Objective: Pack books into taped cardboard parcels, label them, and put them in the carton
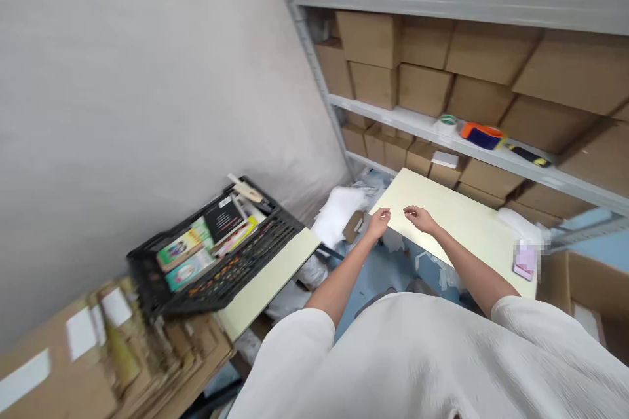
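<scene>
The left hand (379, 222) is released, its fingers loosely bent and nothing visible in them, just by the left corner of the pale bench (442, 203). The right hand (419, 217) is likewise half curled with nothing visible in its grasp, above the near edge of the bench, a little apart from the left. Both forearms reach forward and converge, the fingertips turned towards each other; whether either hand touches the bench cannot be told.

Left of the bench, a slotted black crate (248, 249) sits tilted on a second pale surface (275, 281). In it lie a black package (223, 219) with a white label, two green-and-white packets (184, 247) with coloured pictures, a yellow-and-pink packet (240, 236) and a beige-handled tool (248, 192). Their print is too blurred to read, as are the white labels (81, 332) on the cardboard sheets (59, 376) farther left of the bench.

Beyond the bench, shelving (422, 123) carries rows of brown boxes (373, 84); on its middle level rest a tape roll (448, 120), an orange-and-blue item (481, 135) and a black-and-yellow tool (528, 155). At the bench's right end is a pixelated pink object (525, 260); beside that end stands an open carton (555, 281) with something pale inside.
</scene>
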`<state>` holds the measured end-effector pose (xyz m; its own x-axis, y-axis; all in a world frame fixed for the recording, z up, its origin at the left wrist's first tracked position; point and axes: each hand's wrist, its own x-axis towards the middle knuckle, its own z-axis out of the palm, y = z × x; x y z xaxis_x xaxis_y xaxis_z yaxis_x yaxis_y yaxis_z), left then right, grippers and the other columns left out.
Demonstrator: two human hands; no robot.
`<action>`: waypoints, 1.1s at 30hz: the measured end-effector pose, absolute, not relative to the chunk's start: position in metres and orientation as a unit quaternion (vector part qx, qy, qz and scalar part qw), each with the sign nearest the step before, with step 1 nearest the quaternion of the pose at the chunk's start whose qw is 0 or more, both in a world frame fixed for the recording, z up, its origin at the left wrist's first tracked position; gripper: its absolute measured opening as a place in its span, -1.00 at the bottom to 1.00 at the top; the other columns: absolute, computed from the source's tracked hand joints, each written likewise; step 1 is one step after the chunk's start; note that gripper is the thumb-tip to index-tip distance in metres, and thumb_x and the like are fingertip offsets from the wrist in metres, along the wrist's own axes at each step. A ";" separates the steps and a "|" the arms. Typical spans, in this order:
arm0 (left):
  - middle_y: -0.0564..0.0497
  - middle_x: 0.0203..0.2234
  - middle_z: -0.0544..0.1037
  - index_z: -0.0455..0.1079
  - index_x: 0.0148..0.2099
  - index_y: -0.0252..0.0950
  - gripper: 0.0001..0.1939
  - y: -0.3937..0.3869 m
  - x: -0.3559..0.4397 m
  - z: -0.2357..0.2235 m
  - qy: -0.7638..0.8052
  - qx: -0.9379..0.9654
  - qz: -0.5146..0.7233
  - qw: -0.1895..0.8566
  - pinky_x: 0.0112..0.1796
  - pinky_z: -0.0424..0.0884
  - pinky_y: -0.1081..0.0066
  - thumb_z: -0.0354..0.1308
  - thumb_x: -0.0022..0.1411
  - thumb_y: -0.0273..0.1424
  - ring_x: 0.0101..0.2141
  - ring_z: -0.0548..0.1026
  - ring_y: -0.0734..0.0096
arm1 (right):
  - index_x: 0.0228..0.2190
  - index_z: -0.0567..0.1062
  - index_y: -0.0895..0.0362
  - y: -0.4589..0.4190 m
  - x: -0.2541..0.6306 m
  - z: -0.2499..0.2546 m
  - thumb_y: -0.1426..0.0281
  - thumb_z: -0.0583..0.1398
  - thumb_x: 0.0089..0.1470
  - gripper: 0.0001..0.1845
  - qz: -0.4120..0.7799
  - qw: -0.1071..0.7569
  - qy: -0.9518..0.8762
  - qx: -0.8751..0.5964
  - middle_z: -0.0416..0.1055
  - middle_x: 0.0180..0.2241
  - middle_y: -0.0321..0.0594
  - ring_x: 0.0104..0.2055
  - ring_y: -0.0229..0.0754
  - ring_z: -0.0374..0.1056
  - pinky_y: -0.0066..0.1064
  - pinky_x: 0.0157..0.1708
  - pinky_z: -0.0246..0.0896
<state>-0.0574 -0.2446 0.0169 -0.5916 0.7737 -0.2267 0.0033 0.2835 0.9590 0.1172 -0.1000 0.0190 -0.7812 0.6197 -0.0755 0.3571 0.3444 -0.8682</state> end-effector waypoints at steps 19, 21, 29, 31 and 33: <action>-0.17 -0.04 0.71 0.60 0.03 -0.27 -0.72 -0.439 -0.181 0.021 0.746 -0.050 0.659 0.083 0.16 0.53 0.14 0.27 0.28 -0.47 0.06 0.64 0.18 | -0.02 0.67 0.07 -0.225 -0.185 0.035 0.29 0.20 0.31 -0.69 0.506 -0.066 -0.853 0.106 0.67 0.04 -0.07 0.10 -0.04 0.57 -0.17 0.17 0.46; -0.14 -0.04 0.71 0.59 0.05 -0.25 -0.71 -0.462 -0.183 0.021 0.749 -0.062 0.657 0.058 0.16 0.53 0.17 0.26 0.30 -0.48 0.06 0.64 0.22 | -0.02 0.67 0.07 -0.250 -0.200 0.035 0.29 0.20 0.31 -0.69 0.506 -0.082 -0.848 0.135 0.67 0.04 -0.07 0.07 -0.05 0.57 -0.17 0.16 0.47; -0.18 0.01 0.71 0.59 0.06 -0.27 -0.71 -0.568 -0.226 0.030 0.761 -0.088 0.643 -0.011 0.20 0.52 0.16 0.23 0.33 -0.52 0.01 0.67 0.22 | -0.05 0.67 0.07 -0.356 -0.268 0.037 0.30 0.21 0.29 -0.71 0.511 -0.105 -0.827 0.209 0.68 0.01 -0.11 0.03 -0.06 0.58 -0.17 0.17 0.46; -0.17 0.00 0.71 0.59 0.05 -0.28 -0.72 -0.594 -0.248 0.032 0.765 -0.075 0.639 -0.025 0.22 0.50 0.17 0.22 0.33 -0.55 0.05 0.66 0.22 | -0.03 0.66 0.07 -0.382 -0.288 0.037 0.31 0.22 0.29 -0.70 0.509 -0.107 -0.827 0.212 0.68 0.00 -0.11 0.03 -0.06 0.59 -0.17 0.16 0.46; -0.16 -0.01 0.72 0.60 0.05 -0.27 -0.72 -0.619 -0.271 0.034 0.771 -0.064 0.633 -0.034 0.22 0.50 0.18 0.22 0.33 -0.56 0.06 0.66 0.22 | -0.02 0.66 0.07 -0.409 -0.309 0.038 0.30 0.23 0.30 -0.70 0.507 -0.105 -0.829 0.209 0.68 -0.01 -0.12 0.03 -0.05 0.59 -0.17 0.17 0.46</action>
<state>-0.2714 -0.6188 0.0342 -0.9895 -0.1417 -0.0282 -0.0554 0.1916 0.9799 -0.3094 -0.4094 0.0379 -0.8905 -0.4535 0.0371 -0.2394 0.3978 -0.8857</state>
